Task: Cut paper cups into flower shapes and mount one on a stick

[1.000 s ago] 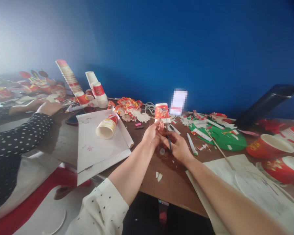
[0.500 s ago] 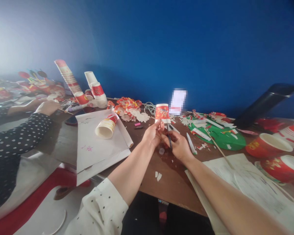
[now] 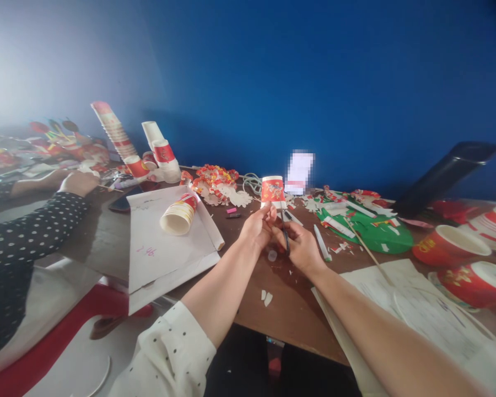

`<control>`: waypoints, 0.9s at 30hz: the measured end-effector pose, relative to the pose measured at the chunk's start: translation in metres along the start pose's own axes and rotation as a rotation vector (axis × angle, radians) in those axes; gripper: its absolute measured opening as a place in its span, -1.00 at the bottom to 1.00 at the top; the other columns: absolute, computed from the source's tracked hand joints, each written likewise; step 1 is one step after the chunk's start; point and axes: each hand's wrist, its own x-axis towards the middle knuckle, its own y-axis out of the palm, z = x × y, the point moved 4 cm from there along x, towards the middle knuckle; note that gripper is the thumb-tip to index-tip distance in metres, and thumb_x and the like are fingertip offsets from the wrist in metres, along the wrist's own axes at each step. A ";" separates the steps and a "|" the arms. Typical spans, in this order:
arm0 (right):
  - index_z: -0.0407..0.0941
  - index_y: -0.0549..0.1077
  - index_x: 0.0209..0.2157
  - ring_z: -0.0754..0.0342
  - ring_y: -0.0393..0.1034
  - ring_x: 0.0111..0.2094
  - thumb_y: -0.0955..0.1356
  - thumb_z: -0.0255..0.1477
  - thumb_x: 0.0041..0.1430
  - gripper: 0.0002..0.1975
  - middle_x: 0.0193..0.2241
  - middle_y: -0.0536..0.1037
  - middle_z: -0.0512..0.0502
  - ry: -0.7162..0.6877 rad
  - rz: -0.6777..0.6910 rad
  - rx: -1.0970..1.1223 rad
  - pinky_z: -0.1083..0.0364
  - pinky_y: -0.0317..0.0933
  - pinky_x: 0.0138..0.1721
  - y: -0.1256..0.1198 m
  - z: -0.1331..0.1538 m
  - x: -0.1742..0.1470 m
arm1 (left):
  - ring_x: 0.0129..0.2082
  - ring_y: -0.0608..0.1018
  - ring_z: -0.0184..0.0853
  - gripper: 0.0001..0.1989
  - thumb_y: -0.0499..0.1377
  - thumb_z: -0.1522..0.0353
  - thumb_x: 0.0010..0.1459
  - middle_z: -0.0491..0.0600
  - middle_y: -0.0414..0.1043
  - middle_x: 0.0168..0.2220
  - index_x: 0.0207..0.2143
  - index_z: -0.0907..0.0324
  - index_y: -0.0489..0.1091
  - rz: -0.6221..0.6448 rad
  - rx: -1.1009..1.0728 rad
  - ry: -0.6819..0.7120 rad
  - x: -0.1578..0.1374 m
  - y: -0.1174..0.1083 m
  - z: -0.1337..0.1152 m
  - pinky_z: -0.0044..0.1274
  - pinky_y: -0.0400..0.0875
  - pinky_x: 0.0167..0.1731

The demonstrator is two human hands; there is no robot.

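My right hand [image 3: 306,248] is closed around the dark handles of a pair of scissors [image 3: 286,242]. Close beside it, my left hand [image 3: 256,227] has its fingers pinched together. What sits between those fingers is hidden. Just beyond my fingertips is a red and white patterned paper cup [image 3: 273,190], upside down, its lower edge partly covered by the left fingers. Whether the left hand touches the cup, I cannot tell. A small clear round piece [image 3: 272,255] and white paper scraps [image 3: 267,298] lie on the brown table [image 3: 285,325] below my hands.
Left of me, a white box lid [image 3: 149,270] carries nested paper cups [image 3: 177,218]. A co-worker's hand [image 3: 80,182] works farther left. Behind stand stacked cups [image 3: 165,157] and cut red paper [image 3: 215,179]. To the right are a green sheet [image 3: 380,234], a white marker [image 3: 322,242] and red cups [image 3: 450,242].
Almost nothing differs. The view has shifted very slightly, and my hands keep the same pose at the scissors.
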 end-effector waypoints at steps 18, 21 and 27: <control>-0.11 0.44 -0.38 0.15 0.22 -0.66 0.42 -0.08 -0.04 -0.63 -0.69 0.37 0.04 0.014 -0.019 0.013 0.15 0.10 -0.62 -0.002 0.000 0.001 | -0.74 0.29 -0.61 -0.83 0.17 0.47 0.14 -0.15 0.26 -0.64 -0.50 0.30 0.29 -0.016 0.063 -0.042 -0.001 -0.004 0.003 -0.78 0.19 -0.74; -0.11 0.43 -0.37 0.14 0.25 -0.65 0.44 -0.08 -0.07 -0.62 -0.66 0.41 0.03 0.034 -0.069 0.049 0.16 0.12 -0.62 -0.005 0.000 0.003 | -0.80 0.23 -0.56 -0.75 0.17 0.36 0.15 -0.20 0.15 -0.71 -0.55 0.26 0.25 -0.011 0.166 -0.104 -0.004 -0.004 0.010 -0.70 0.17 -0.77; -0.10 0.40 -0.36 0.15 0.28 -0.61 0.44 -0.11 -0.04 -0.64 -0.61 0.44 0.03 0.027 -0.111 0.073 0.17 0.17 -0.58 -0.007 0.003 0.004 | -0.80 0.32 -0.40 -0.68 0.11 0.24 0.18 -0.13 0.25 -0.70 -0.57 0.21 0.22 0.035 0.331 -0.171 -0.006 -0.004 0.019 -0.55 0.22 -0.76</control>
